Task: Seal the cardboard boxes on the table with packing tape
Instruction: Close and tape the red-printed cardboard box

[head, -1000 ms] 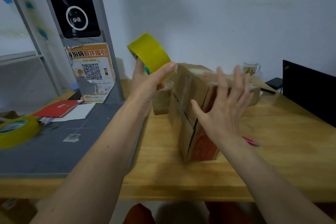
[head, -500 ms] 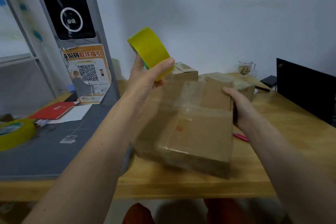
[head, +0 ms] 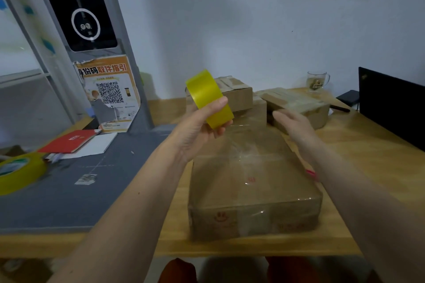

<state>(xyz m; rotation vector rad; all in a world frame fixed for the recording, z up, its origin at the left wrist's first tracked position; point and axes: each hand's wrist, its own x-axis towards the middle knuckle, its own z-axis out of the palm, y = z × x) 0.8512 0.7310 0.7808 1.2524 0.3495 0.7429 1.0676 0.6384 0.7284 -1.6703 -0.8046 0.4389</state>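
Observation:
A flat cardboard box [head: 253,186] lies on the wooden table [head: 368,163] right in front of me, with clear tape across its top and front. My left hand [head: 200,126] grips a yellow tape roll [head: 210,99] above the box's far left corner. My right hand [head: 292,124] hovers blurred over the box's far right corner with fingers extended, holding nothing. More cardboard boxes [head: 236,94] [head: 299,103] stand behind.
A second yellow tape roll [head: 18,172] lies on the grey mat [head: 80,190] at the left, beside a red booklet [head: 69,141]. A glass mug [head: 317,80] and a black monitor [head: 391,103] stand at the back right. A pink pen [head: 310,173] lies by the box.
The box was turned over and laid flat on the table. My right hand let go of it and now hovers open. My left hand lowered the tape roll a little.

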